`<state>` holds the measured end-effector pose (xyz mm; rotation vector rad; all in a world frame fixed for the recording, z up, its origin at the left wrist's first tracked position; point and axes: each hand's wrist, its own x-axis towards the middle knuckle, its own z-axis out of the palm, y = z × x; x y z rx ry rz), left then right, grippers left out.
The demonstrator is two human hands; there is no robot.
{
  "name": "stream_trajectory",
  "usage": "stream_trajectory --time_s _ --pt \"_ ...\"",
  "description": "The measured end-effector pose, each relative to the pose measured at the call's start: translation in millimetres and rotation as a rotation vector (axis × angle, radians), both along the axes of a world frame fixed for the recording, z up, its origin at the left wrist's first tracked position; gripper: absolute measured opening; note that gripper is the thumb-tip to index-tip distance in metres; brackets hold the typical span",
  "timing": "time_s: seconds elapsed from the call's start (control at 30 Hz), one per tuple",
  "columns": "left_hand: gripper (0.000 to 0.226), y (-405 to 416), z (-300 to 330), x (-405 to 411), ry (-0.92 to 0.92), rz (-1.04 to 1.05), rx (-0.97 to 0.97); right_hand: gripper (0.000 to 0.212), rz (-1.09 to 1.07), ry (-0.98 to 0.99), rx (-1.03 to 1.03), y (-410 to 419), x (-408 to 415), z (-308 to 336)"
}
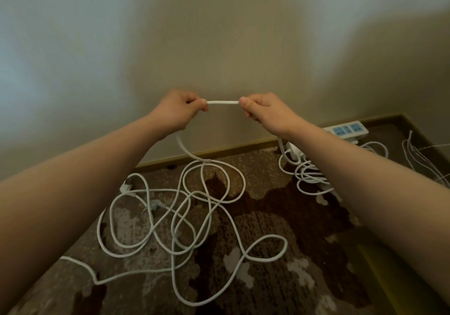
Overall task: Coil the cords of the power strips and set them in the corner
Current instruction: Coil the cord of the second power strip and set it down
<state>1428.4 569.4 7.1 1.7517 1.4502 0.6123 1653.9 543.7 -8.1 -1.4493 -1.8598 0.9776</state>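
Note:
A short stretch of white cord [222, 102] runs level between my left hand [179, 110] and my right hand [264, 112], both pinched shut on it, raised in front of the wall. From my left hand the cord drops to a loose tangle of loops [194, 217] spread over the patterned carpet. Two plugs [154, 206] lie within the tangle at the left. At the right, near the corner, a white power strip with blue sockets [347, 129] sits by the baseboard, with a bundle of coiled cord [308, 172] in front of it, partly hidden by my right forearm.
A beige wall fills the upper view, with a wooden baseboard [219, 151] along the floor. Thin white wires [418, 159] lie at the far right by the side baseboard. The brown patterned carpet [280, 217] covers the floor.

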Motion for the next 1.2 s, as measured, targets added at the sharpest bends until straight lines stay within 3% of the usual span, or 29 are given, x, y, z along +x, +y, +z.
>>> stream_trajectory --time_s 0.13,0.27,0.33,0.5,0.67,0.73,0.8,0.97,1.2 --pt "0.028 -6.8 -11.5 -19.4 -0.118 -0.067 -0.144 0.039 -0.165 0.007 0.07 4.2 8.8 -5.3" --pt "0.031 -14.8 -24.2 -47.0 0.201 -0.113 0.161 0.041 -0.219 0.082 0.085 4.7 11.2 -9.2" --pt "0.032 -19.5 -32.0 -60.9 0.268 -0.079 0.312 0.041 -0.241 0.11 0.085 4.9 11.3 -9.6" --pt "0.035 -25.1 -45.8 -91.9 0.326 -0.059 0.325 0.042 -0.288 0.14 0.088 5.8 21.6 -7.6" --pt "0.043 -24.0 -24.5 -99.4 0.501 0.098 0.536 0.042 -0.345 0.165 0.103 11.1 18.1 -3.5" --pt "0.035 -24.7 -8.3 -82.7 0.435 0.131 0.497 0.04 -0.379 0.192 0.086 13.5 21.0 -2.0" --pt "0.032 -21.8 22.8 -57.3 0.257 0.137 0.505 0.037 -0.398 0.243 0.071 13.9 29.5 -0.9" --pt "0.027 -12.3 104.0 7.2 -0.215 0.117 0.708 0.033 -0.367 0.36 0.055 11.3 23.9 1.0" --pt "0.019 -43.5 0.1 44.8 -0.252 -0.084 0.207 0.034 -0.412 0.533 0.053 -1.0 30.4 -11.4"
